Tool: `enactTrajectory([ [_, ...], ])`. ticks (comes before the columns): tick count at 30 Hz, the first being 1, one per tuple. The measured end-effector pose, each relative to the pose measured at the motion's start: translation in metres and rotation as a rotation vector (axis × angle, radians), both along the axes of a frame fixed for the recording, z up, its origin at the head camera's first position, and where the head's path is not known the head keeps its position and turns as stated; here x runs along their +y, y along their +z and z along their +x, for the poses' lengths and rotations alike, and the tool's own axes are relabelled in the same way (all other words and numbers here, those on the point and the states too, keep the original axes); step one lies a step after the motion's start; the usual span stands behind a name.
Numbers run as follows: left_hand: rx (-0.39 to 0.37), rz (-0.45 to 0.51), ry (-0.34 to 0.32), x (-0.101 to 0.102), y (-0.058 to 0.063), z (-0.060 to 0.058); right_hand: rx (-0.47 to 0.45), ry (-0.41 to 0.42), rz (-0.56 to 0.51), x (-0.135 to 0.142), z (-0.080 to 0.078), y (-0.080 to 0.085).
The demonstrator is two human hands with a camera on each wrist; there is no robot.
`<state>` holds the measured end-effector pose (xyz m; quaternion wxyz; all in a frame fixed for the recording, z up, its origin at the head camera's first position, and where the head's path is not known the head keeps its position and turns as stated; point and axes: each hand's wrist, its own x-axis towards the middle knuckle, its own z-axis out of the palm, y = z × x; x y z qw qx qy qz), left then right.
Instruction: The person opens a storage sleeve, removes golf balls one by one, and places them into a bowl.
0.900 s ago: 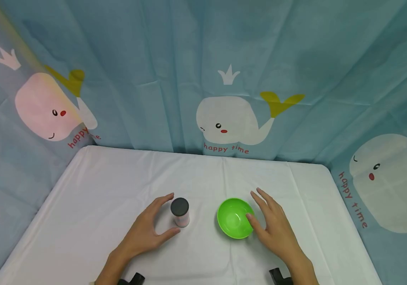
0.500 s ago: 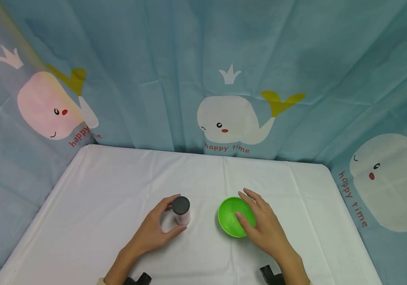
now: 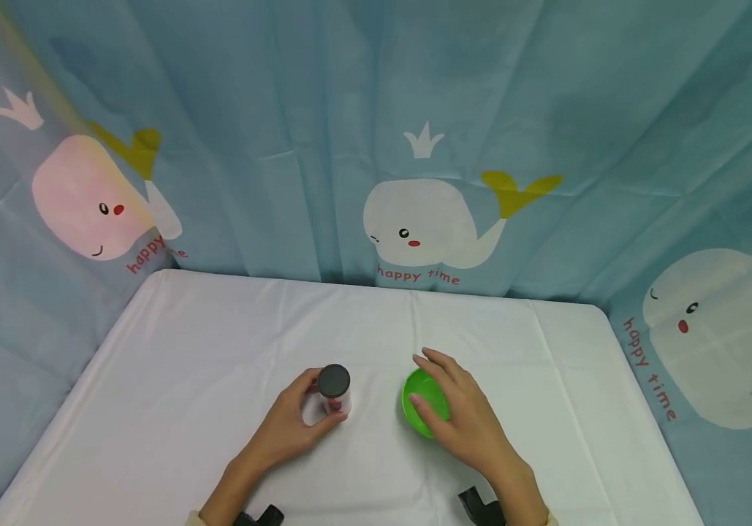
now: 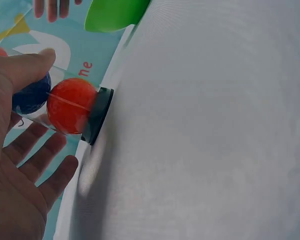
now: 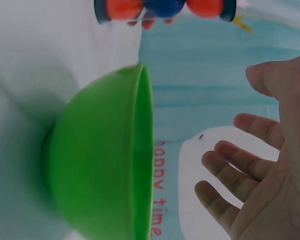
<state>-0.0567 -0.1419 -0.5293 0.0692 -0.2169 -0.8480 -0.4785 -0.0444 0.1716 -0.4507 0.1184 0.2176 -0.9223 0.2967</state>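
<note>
A clear tube (image 3: 338, 402) with dark end caps stands upright on the white table; red and blue balls show inside it in both wrist views. My left hand (image 3: 293, 424) grips the tube from its left side, thumb at the near side and fingers reaching round the far side. In the left wrist view, the thumb overlaps the tube near a blue ball (image 4: 32, 95), with a red ball (image 4: 72, 106) by the cap. To the right sits a green bowl (image 3: 415, 409). My right hand (image 3: 464, 416) hovers over the bowl's right part, fingers spread and holding nothing.
A white cloth covers the table (image 3: 218, 343). Behind and at both sides hangs a blue curtain (image 3: 251, 146) printed with whales. Black wrist mounts (image 3: 481, 508) show under both wrists at the front.
My left hand has moved right and its thumb and fingers have come round the tube. My right hand has moved left and now covers more of the bowl. Tube and bowl stay put.
</note>
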Motion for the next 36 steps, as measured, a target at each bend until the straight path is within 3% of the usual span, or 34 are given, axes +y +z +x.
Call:
enactTrajectory([
  [10,0.002,-0.005,0.038,0.001,-0.002,0.001,0.019,0.06,-0.019,-0.02,-0.006,0.004],
  [21,0.018,0.06,-0.026,0.006,0.004,-0.003,0.003,0.101,-0.048,-0.028,-0.01,0.007],
  [29,0.067,0.051,-0.084,0.014,0.014,-0.011,0.039,0.114,-0.095,-0.031,-0.012,0.011],
  [36,0.11,-0.009,-0.07,0.018,0.03,-0.014,0.02,0.114,-0.124,-0.03,-0.011,0.017],
])
